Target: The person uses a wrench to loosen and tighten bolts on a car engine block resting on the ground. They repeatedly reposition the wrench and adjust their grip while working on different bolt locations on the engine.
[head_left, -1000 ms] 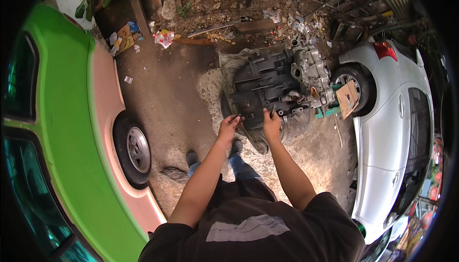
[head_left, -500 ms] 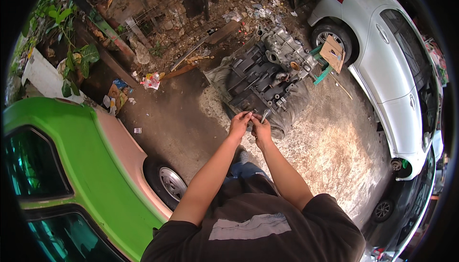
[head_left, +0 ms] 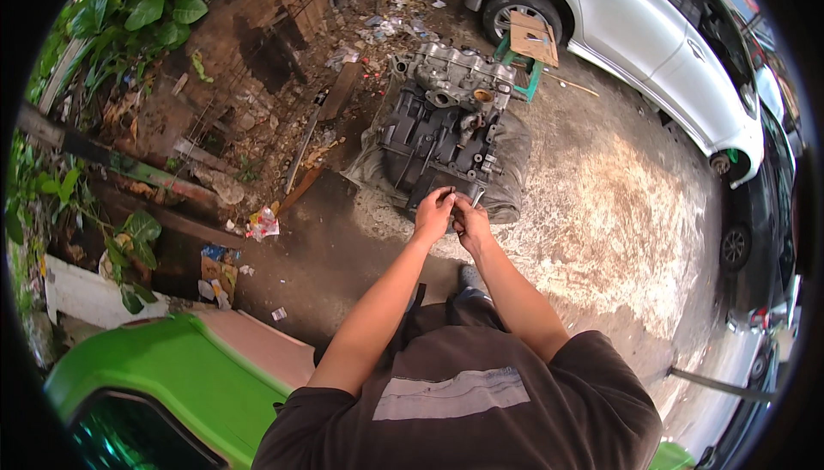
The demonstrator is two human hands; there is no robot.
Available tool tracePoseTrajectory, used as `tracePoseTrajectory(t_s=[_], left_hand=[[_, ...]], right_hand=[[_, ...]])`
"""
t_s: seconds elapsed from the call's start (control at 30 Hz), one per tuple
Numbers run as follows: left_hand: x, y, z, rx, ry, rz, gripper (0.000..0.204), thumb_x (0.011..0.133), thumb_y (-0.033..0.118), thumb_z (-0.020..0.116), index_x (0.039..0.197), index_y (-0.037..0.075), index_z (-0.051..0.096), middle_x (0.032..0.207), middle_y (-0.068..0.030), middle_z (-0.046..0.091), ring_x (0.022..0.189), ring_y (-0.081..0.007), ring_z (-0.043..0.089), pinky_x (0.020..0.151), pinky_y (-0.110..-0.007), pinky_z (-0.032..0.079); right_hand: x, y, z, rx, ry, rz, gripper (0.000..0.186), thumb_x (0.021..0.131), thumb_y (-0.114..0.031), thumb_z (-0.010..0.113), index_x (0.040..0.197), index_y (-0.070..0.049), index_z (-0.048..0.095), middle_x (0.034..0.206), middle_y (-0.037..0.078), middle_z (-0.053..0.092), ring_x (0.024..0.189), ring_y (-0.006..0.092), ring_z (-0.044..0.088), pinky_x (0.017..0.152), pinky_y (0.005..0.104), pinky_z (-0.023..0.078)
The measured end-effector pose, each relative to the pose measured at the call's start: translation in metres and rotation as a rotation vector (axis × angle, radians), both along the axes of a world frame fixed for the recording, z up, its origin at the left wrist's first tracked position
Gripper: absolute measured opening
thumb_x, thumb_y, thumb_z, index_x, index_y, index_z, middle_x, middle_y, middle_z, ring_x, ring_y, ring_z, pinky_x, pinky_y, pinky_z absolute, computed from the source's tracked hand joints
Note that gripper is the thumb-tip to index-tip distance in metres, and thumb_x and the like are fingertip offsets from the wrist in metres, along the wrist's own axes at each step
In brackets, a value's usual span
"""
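Observation:
Both my hands are held together in front of me, at the near edge of a bare car engine point(head_left: 429, 139). The fingers of my left hand point(head_left: 434, 215) are pinched, with their tips meeting those of the other hand; any small part between them is too tiny to make out. My right hand point(head_left: 471, 223) is closed around a slim shiny metal wrench point(head_left: 478, 199), whose end sticks up past the fingers. Dark grime marks my fingertips. The engine has a grey metal upper section and black lower parts, and lies on a dirty grey cloth point(head_left: 511, 161).
A small green stool point(head_left: 530, 84) with a cardboard piece point(head_left: 534, 39) on top stands beyond the engine, near a silver car point(head_left: 635, 54). A green car point(head_left: 172, 376) is at lower left. Litter and a wooden plank point(head_left: 342, 90) lie left of the engine. Plants grow at far left.
My view has turned, so the green car sits lower and the silver car higher in it. My hands stay together near the engine, the wrench still in the right one.

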State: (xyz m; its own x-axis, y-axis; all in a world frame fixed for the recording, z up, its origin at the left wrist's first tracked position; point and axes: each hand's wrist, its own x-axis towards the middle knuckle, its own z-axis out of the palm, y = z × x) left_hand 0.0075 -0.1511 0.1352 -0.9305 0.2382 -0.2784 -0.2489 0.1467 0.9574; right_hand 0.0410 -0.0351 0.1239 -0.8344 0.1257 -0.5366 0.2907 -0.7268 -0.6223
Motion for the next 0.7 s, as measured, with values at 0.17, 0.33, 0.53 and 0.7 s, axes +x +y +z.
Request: tracePoseTrajectory(t_s=[0.17, 0.33, 0.53, 0.7], left_hand=[[-0.007, -0.042, 0.011, -0.413, 0.426, -0.317, 0.035, 0.092, 0.016, 0.063, 0.125, 0.003, 0.062, 0.124, -0.0142, 0.064, 0.112, -0.0305, 0.062, 0.097, -0.037, 0.049], [-0.027, -0.061, 0.012, -0.683, 0.649, -0.544, 0.042, 0.089, 0.019, 0.066, 0.128, 0.005, 0.059, 0.135, -0.0112, 0.056, 0.129, -0.0316, 0.048, 0.108, -0.041, 0.040], [-0.063, -0.039, -0.020, -0.926, 0.509, -0.756, 0.072, 0.092, 0.023, 0.063, 0.152, 0.003, 0.029, 0.162, -0.0168, 0.018, 0.150, -0.0318, 0.020, 0.121, -0.041, 0.025], [-0.068, -0.030, -0.038, -0.947, 0.603, -0.733, 0.074, 0.091, 0.017, 0.061, 0.154, 0.004, 0.026, 0.160, -0.0194, 0.020, 0.149, -0.0363, 0.019, 0.121, -0.042, 0.027]], right_hand=[[0.006, -0.041, -0.013, -0.014, -0.051, -0.308, 0.021, 0.086, -0.012, 0.074, 0.105, -0.006, 0.068, 0.070, -0.004, 0.058, 0.048, 0.0042, 0.038, 0.042, 0.0234, 0.025], [0.000, -0.060, -0.028, 0.087, -0.199, -0.525, 0.019, 0.083, -0.013, 0.077, 0.100, -0.008, 0.071, 0.073, -0.001, 0.062, 0.046, 0.0067, 0.037, 0.042, 0.0255, 0.026], [-0.028, -0.057, -0.069, 0.205, -0.279, -0.692, 0.019, 0.079, -0.012, 0.079, 0.096, -0.005, 0.075, 0.079, 0.005, 0.069, 0.056, 0.0129, 0.054, 0.053, 0.0304, 0.044], [-0.046, -0.052, -0.110, 0.268, -0.291, -0.794, 0.019, 0.076, -0.007, 0.080, 0.093, -0.001, 0.076, 0.089, 0.011, 0.075, 0.082, 0.0177, 0.070, 0.078, 0.0313, 0.053]])
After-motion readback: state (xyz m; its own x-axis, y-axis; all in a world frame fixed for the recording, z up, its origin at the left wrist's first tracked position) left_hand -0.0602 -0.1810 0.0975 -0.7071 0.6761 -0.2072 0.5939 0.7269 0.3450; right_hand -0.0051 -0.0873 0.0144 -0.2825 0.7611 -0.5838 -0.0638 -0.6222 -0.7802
